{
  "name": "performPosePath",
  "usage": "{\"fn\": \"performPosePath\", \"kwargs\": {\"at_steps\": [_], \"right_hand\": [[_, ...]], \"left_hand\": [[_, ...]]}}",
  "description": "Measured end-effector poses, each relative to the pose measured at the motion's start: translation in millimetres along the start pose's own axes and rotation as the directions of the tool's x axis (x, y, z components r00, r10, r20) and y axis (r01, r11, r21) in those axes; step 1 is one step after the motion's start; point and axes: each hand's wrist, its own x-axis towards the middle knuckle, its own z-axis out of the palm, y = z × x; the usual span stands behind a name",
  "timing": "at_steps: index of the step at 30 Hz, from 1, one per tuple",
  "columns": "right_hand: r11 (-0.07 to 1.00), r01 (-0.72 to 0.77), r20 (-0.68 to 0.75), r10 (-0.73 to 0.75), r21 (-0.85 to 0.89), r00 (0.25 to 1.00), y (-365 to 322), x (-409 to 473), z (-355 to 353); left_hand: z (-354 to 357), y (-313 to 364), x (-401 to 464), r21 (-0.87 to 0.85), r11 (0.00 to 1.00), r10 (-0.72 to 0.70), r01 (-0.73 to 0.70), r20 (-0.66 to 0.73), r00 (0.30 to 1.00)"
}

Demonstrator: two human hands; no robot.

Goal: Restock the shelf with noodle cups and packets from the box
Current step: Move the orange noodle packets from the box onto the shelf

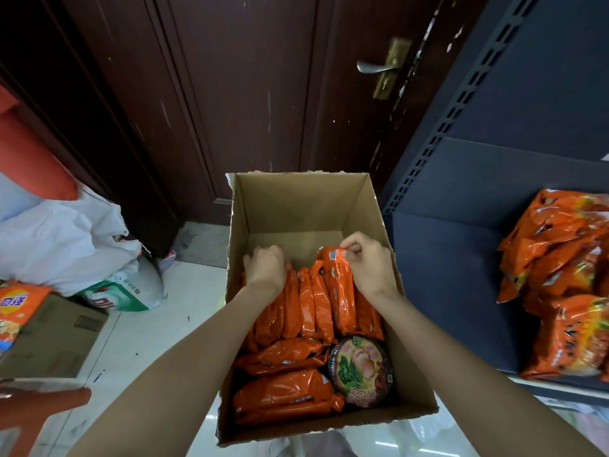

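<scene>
With a pile of glossy orange noodle packets (560,285) already on the dark blue metal shelf (461,258), the right hand (369,262) pinched one upright orange packet (341,291) while the left hand (267,263) gripped others in the still well-stocked brown cardboard box (296,206), one round noodle cup (361,371) remaining.

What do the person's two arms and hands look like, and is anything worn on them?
Both forearms are bare as far as the view shows: no sleeves, gloves, watch or bracelet. The left hand and right hand show no rings; the fingers are partly hidden.

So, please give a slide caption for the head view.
Both hands reach into the box of orange noodle packets.
</scene>
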Motion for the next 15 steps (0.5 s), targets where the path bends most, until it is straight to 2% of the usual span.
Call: {"fn": "performPosePath", "kwargs": {"at_steps": [3, 6, 11, 15], "right_hand": [[0.999, 0.011, -0.071, -0.008, 0.037, 0.997, -10, -7, -9], [0.997, 0.018, -0.111, -0.01, 0.07, 0.994, -19, -14, -17], [0.99, 0.081, -0.161, -0.062, 0.114, 0.985, -35, -23, -47], [0.973, 0.154, -0.254, -0.107, 0.172, 0.961, -44, -35, -85]], "left_hand": [[-11, -2, -10, -0.2, 0.972, 0.1, -0.123, -0.123, 0.987], [-32, -2, -29, -0.408, 0.858, 0.231, -0.313, -0.237, 0.944], [-76, 9, -54, -0.487, 0.731, 0.294, -0.478, -0.408, 0.864], [-105, 41, -81, -0.552, 0.611, 0.321, -0.568, -0.483, 0.815]]}}
